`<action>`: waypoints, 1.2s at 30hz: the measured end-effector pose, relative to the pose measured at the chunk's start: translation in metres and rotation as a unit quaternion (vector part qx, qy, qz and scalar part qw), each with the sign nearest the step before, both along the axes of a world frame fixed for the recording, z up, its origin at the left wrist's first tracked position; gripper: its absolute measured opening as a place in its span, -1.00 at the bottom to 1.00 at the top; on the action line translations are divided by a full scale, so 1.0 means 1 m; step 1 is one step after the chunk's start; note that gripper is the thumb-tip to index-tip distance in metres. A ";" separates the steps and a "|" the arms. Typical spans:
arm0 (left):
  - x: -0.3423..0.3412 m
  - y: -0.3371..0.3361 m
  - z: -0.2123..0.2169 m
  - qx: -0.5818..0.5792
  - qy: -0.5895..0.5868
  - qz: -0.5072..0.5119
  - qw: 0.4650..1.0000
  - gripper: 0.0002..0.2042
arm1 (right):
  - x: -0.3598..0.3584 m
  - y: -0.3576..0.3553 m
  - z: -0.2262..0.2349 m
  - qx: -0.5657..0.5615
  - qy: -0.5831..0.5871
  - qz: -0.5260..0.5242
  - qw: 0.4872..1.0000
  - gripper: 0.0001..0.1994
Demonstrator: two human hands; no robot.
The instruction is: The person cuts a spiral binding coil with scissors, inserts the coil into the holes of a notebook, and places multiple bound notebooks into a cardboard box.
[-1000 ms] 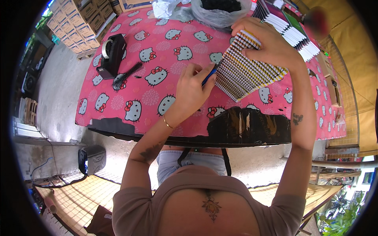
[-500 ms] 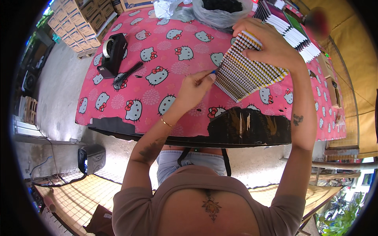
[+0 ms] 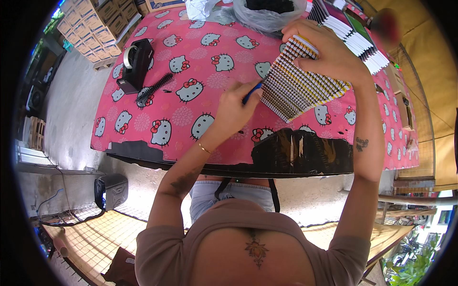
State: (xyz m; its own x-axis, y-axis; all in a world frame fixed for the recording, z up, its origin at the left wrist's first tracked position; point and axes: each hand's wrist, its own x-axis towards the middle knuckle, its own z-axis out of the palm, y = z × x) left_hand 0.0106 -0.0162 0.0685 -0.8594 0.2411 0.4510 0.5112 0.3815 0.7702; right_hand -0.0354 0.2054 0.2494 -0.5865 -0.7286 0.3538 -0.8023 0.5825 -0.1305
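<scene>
A stack of spiral-bound notebooks [image 3: 300,88] stands at the right of the table, its rows of dark coils and white and yellow edges facing up. My right hand [image 3: 331,50] is wrapped over the far right side of the stack, thumb across the bindings. In my left hand [image 3: 238,102] is a small blue-handled tool [image 3: 252,93], gripped in closed fingers. Its dark tip meets the left edge of the stack; what kind of tool it is stays partly hidden by my fingers.
A black tape dispenser [image 3: 135,66] and a black spiral coil [image 3: 155,90] lie at the left on the pink patterned tablecloth [image 3: 191,62]. Toward the back are a clear plastic bag [image 3: 267,18] of black material and more bound notebooks [image 3: 355,40]. Stacked cartons [image 3: 98,33] stand beyond.
My left hand has turned and shifted slightly, so more of the blue handle shows. My right hand and the notebook stack have barely moved.
</scene>
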 end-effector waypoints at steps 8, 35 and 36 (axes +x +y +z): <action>0.004 0.001 0.005 0.372 -0.426 -0.136 0.813 -0.66 | 0.002 0.001 0.005 0.040 -0.023 -0.014 0.999 -0.59; 0.004 0.000 -0.011 0.131 -0.260 -0.082 0.953 -0.70 | 0.003 -0.001 0.005 0.039 -0.012 -0.006 0.999 -0.59; 0.004 0.001 -0.016 0.165 -0.274 -0.089 0.943 -0.70 | 0.003 -0.001 0.004 0.026 -0.012 -0.006 1.000 -0.59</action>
State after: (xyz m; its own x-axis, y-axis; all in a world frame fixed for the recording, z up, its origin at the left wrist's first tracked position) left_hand 0.0144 -0.0150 0.0530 -0.9445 0.3276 0.0264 0.0354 0.0216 0.9991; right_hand -0.0326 0.2041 0.2532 -0.6030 -0.7387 0.3013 -0.7923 0.5985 -0.1184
